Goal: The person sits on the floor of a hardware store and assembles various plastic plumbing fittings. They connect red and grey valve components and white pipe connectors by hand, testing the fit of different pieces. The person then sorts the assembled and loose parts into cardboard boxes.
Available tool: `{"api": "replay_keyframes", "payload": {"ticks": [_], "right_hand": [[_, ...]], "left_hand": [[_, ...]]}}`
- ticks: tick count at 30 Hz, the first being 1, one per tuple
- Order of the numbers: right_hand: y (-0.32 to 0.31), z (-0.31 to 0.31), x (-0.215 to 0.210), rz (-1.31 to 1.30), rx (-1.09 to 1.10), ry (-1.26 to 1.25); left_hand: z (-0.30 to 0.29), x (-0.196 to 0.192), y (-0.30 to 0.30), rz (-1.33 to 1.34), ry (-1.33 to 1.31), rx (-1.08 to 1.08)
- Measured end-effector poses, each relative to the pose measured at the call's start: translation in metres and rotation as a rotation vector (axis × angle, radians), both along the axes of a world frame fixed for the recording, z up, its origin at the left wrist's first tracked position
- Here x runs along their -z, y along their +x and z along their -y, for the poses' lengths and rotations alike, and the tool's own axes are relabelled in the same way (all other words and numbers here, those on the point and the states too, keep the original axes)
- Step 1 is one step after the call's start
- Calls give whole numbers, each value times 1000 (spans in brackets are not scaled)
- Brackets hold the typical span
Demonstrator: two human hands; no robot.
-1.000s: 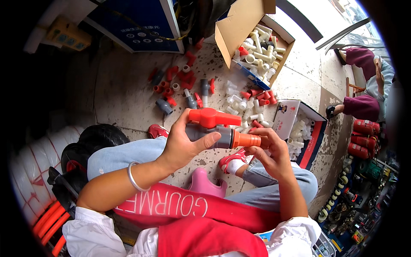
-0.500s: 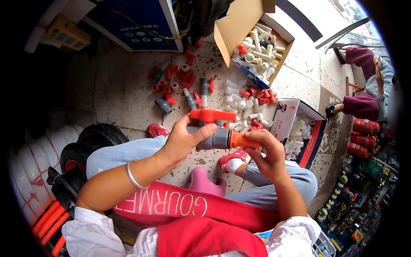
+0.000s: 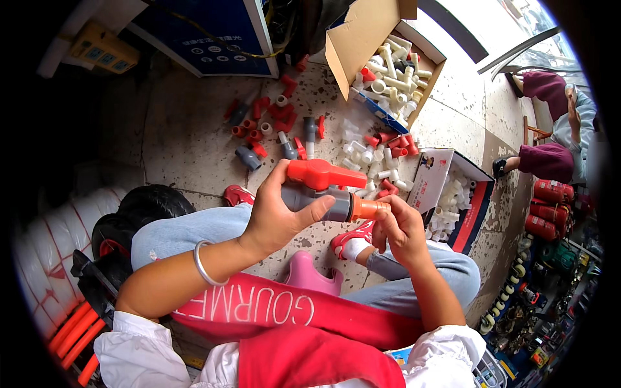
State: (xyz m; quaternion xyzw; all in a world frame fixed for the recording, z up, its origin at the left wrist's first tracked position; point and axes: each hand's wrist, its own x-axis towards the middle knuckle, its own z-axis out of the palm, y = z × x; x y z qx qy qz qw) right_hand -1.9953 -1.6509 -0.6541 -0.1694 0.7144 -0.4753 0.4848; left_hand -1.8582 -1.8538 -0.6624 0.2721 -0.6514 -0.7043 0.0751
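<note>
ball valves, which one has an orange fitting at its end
The gray ball valve in the left hand, with the orange fitting; the other valves lie on the floor.

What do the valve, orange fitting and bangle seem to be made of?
Valve: probably rigid plastic, smooth; soft highlights, even grey and red colour. Orange fitting: likely plastic too, slight sheen, evenly coloured. Bangle: probably metal, smooth; silvery with pale highlights.

Prob a hdwe shop: boxed pipe fittings & misc small goods
</note>
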Motion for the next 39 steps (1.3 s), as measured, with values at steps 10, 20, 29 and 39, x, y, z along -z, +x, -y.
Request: {"api": "replay_keyframes", "payload": {"ticks": [10, 20, 29, 39], "right_hand": [[4, 3, 5, -992, -291, -211], [17, 2, 16, -486, -113, -48], [25, 5, 9, -1233, -628, 143], [25, 5, 14, -474, -750, 201]], "left_hand": [[-3, 14, -1, 237, 520, -85], [11, 3, -8, 38, -54, 33], [-3, 20, 1, 379, 491, 19], [-6, 32, 12, 202, -35, 177]]}}
